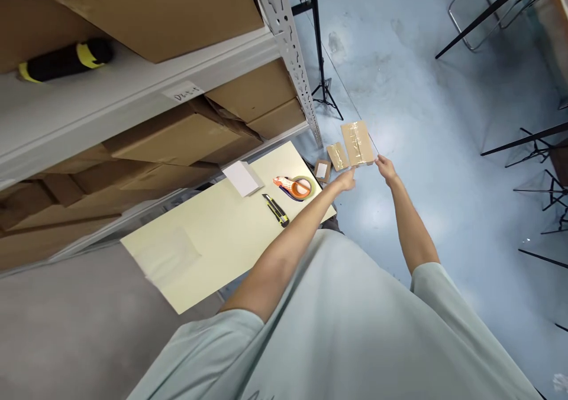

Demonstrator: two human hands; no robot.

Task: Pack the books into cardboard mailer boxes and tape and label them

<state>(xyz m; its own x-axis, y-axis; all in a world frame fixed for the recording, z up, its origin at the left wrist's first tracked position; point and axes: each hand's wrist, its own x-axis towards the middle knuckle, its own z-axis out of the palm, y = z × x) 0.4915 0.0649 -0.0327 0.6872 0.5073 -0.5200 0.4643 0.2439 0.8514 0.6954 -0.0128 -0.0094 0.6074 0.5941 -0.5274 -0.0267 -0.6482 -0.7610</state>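
Note:
A flat brown cardboard box [357, 143] with shiny tape across its top lies beyond my arms, between my two hands. My left hand [347, 178] has its fingers at the near left corner of the box. Closed at the near right corner is my right hand [386, 168], its thumb and fingers against the edge. Left of this box are a smaller taped box [338, 156] and a little box [322, 170] with a white label. The undersides of my fingers are hidden.
On the cream tabletop [213, 228] lie an orange tape dispenser [293, 186], a yellow-black box cutter [276, 210], a white stack of cards or paper [243, 178] and a clear plastic bag [171, 257]. A metal shelf [142, 107] holds cartons at left. Stand legs [326, 95] rise from the blue floor.

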